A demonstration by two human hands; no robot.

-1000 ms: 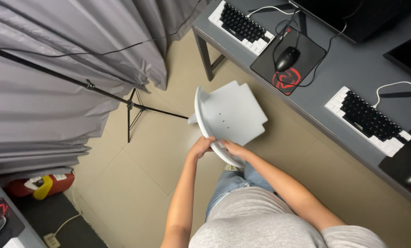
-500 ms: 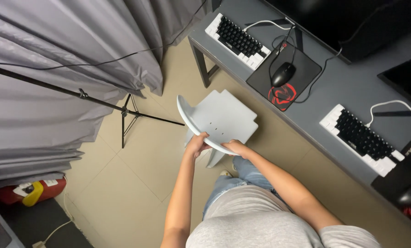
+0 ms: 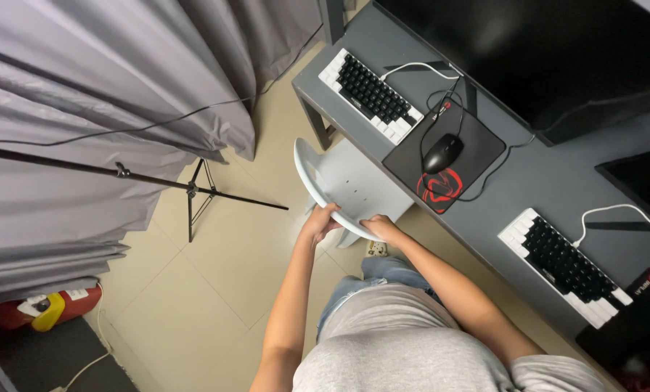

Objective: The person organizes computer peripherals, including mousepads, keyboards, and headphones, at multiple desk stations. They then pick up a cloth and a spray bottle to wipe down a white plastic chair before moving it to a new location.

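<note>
Both hands still grip the curved backrest of a white chair (image 3: 350, 181), left hand (image 3: 320, 221) and right hand (image 3: 380, 229) closed on its rim; the chair has moved closer to the grey desk (image 3: 550, 181) than a second ago. Its seat now meets the desk edge beside the mousepad (image 3: 448, 156), with open tiled floor (image 3: 216, 276) left toward the tripod stand (image 3: 194, 190).

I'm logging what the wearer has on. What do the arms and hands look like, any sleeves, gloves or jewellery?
Both arms are bare from the short sleeves of a grey T-shirt down. The left hand and right hand wear no gloves; no watch, ring or marking shows.
</note>
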